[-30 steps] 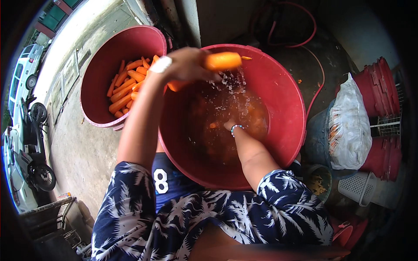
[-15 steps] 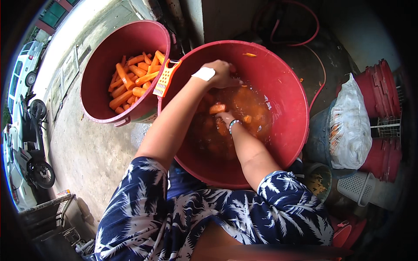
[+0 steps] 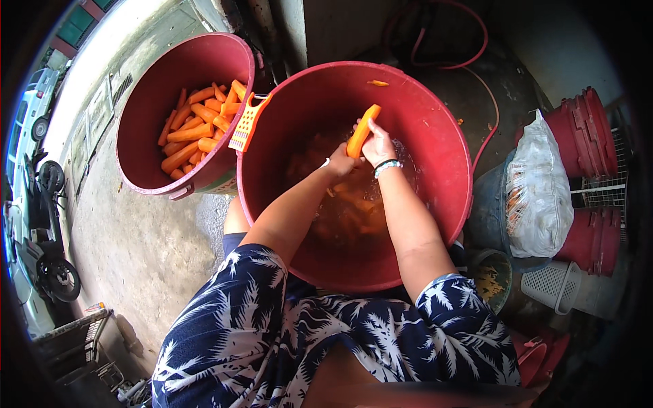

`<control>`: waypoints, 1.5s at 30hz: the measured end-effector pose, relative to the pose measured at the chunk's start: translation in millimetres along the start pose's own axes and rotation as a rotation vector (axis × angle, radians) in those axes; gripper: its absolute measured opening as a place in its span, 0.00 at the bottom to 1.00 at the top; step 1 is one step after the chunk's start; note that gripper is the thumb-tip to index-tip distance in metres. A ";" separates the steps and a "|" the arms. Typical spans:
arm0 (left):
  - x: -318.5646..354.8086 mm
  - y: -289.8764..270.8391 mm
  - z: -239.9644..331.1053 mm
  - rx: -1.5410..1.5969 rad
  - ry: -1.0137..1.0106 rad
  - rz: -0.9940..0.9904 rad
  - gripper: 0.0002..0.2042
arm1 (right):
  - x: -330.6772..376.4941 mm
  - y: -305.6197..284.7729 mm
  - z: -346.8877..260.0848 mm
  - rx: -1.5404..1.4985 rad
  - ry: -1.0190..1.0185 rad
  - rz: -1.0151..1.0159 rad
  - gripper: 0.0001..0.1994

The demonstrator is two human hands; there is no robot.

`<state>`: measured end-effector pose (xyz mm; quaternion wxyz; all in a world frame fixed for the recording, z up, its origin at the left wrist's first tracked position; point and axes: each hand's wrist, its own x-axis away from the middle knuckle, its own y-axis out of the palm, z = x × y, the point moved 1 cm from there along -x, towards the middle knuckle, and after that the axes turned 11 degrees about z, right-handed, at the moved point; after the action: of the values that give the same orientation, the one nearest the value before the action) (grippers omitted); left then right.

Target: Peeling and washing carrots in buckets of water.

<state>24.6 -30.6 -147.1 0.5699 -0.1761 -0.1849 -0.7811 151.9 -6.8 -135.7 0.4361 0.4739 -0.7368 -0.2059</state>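
Observation:
Above the water in a large red tub [image 3: 435, 122], an orange carrot [image 3: 365, 129] is held slanting upward in both hands. My right hand [image 3: 381, 147], with a bracelet at its wrist, grips the carrot from the right side. My left hand [image 3: 341, 163] closes around its lower end; some of its fingers are hidden. More carrots lie under the murky water, only dimly seen. An orange slotted plastic tool [image 3: 247, 125] hangs over the tub's left rim. To the left, a second red tub [image 3: 146, 112] holds a heap of carrots [image 3: 197, 122].
On the right stand a blue-grey bucket [image 3: 491, 200] with a white sack [image 3: 542, 190] on it, stacked red buckets [image 3: 585, 136], a white basket [image 3: 549, 284] and a bucket with scraps [image 3: 491, 280]. A hose [image 3: 486, 41] curls behind. Motorbikes [image 3: 58, 272] are at far left.
My right hand has come up out of the water with a carrot. The left hand has moved down and nearer to meet it. The view has shifted slightly.

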 end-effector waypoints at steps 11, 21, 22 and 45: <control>22.6 -1.8 77.9 -0.323 0.172 0.070 0.16 | 20.8 78.7 -42.6 0.266 -0.259 0.256 0.15; 43.9 -4.3 114.3 0.321 -0.222 -0.852 0.25 | 28.2 81.5 -66.6 -0.246 0.085 -0.708 0.15; 43.1 -5.0 116.1 0.393 -0.296 -0.866 0.27 | 31.6 88.2 -67.1 -0.273 0.083 -0.700 0.16; 15.3 -13.8 57.6 -1.070 -0.114 -0.207 0.20 | -18.5 -16.7 -1.6 1.027 -0.568 0.292 0.26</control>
<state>10.7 -11.1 -90.8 0.3100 -0.4644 0.1910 -0.8073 165.0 1.9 -155.1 -0.0386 0.4443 -0.8870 0.1198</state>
